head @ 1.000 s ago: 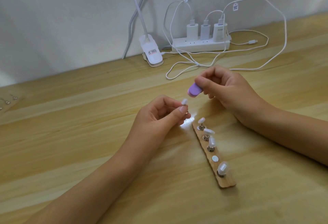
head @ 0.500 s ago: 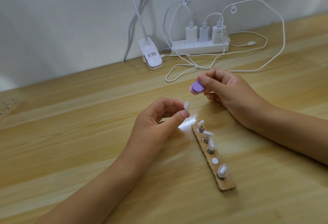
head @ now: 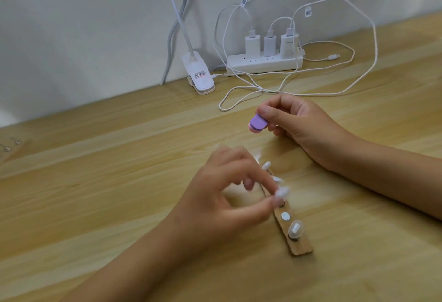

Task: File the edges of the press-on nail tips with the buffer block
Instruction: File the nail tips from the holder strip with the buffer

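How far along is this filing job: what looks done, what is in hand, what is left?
Done: no finished edge can be told apart. In hand: the left hand pinches a blurred nail tip over the wooden strip, near its bare pad; the right hand holds the buffer block raised, apart from it. Left: apparently the mounted tips.

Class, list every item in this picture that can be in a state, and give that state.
left hand: pinches the loose nail tip
right hand: grips the buffer block
buffer block: raised, touching no tip
loose nail tip: held above holder strip
bare stand: no tip mounted
end nail tip: mounted
power strip: three chargers plugged in
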The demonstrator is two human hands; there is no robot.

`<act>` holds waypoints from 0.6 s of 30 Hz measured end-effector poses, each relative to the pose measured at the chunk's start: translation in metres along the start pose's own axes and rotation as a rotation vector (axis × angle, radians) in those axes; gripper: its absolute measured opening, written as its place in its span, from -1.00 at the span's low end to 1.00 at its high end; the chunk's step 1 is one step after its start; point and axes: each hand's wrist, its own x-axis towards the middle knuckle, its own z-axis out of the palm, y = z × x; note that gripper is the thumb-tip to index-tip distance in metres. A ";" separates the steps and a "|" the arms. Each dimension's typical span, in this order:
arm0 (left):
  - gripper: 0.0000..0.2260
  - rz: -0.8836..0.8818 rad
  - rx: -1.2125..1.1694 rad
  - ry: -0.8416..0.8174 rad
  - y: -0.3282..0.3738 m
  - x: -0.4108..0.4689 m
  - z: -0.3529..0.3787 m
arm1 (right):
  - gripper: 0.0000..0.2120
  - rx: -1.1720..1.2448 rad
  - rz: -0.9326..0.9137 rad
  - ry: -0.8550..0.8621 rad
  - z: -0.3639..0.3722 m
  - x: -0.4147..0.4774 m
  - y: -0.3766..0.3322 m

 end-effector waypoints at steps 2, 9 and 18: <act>-0.88 0.102 0.150 0.000 0.000 -0.002 0.004 | -0.79 -0.004 -0.004 -0.007 0.000 0.000 0.000; -0.83 0.308 0.346 0.007 -0.005 -0.004 0.012 | -0.88 -0.015 -0.005 -0.007 0.000 0.000 0.000; -0.86 0.350 0.420 0.003 -0.008 -0.003 0.006 | -0.79 -0.007 -0.013 -0.020 0.000 0.000 0.001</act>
